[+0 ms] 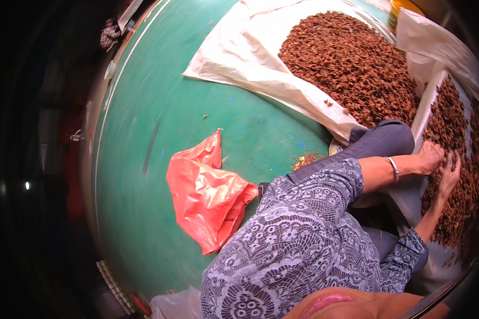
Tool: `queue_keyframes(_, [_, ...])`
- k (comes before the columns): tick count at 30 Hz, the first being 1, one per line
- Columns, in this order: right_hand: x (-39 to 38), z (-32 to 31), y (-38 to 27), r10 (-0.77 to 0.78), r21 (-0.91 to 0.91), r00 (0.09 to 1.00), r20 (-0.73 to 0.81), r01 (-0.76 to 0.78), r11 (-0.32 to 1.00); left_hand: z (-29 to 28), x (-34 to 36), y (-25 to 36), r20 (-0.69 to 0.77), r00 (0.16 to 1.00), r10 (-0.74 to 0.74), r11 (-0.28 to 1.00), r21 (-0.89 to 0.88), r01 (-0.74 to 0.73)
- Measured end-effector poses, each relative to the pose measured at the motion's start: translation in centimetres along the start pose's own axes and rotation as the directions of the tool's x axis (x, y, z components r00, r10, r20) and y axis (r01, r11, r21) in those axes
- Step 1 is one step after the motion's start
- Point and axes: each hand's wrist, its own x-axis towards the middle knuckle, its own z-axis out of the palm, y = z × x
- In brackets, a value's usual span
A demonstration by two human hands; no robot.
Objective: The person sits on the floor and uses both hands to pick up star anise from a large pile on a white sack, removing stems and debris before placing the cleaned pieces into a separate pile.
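At the right, my left hand (431, 157), with a bangle on the wrist, is curled at the edge of a long heap of brown star-shaped dried pods (447, 122); what its fingers hold is too small to make out. Just below it, my right hand (449, 173) rests among the pods with its fingers somewhat apart. The pods lie on a pale sheet (429, 103). Beside this, a larger heap of the same pods (346, 64) lies on a white sheet (234, 50).
My bent leg (383, 141) lies beside the sheets. A crumpled red plastic bag (202, 191) and small scattered debris (306, 161) are on the green floor (138, 122). A yellow bucket (402, 9) stands at the top right. Another person (109, 36) is at the far upper left.
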Motion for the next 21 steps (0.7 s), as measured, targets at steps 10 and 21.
queue_keyframes(10, [3.9, 0.6, 7.0, 0.238, 0.592, 0.946, 0.220, -0.323, 0.738, -0.9, 1.3, 0.0, -0.053, 0.947, -0.318, 0.834, -0.490, 0.253])
queue_keyframes(21, [2.4, -2.7, 7.7, 0.203, 0.446, 0.965, 0.168, -0.258, 0.857, -0.6, 1.8, -0.5, -0.104, 0.946, -0.306, 0.818, -0.537, 0.205])
